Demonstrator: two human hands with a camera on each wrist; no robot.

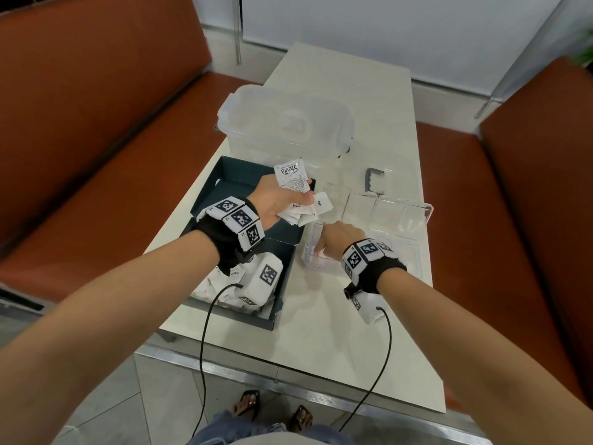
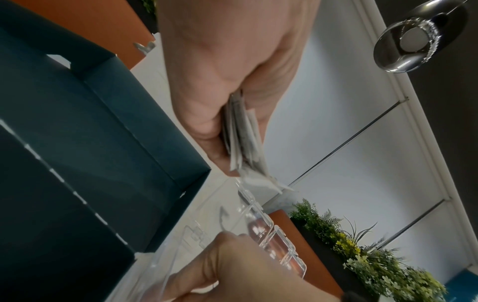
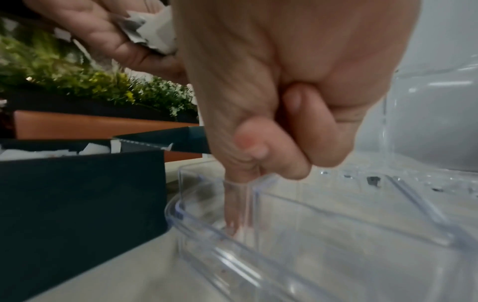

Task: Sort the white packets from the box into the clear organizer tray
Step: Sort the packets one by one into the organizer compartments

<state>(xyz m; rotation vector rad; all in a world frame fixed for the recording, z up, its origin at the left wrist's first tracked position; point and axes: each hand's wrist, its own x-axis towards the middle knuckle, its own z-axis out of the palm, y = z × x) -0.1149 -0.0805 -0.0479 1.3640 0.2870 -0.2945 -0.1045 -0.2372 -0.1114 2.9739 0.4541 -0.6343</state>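
White packets (image 1: 296, 200): a fanned bunch clamped in the left hand (image 1: 276, 200) just beside the clear organizer tray (image 1: 417, 216), more in the box (image 1: 282, 248).
They look light, thin and floppy, apt to slide apart; pinch them flat across the faces. The right hand (image 1: 337, 239), fingers curled, dips fingertips into a tray compartment; whether it holds a packet is hidden.

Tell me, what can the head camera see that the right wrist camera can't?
Only the head view shows the Stevia packet topping the left hand's bunch, both wristbands and the gray handle. Only the right wrist view shows the right hand's fingertips dipping inside the clear organizer tray, and a plant. Both show the dark box, the tray and the left hand holding packets.
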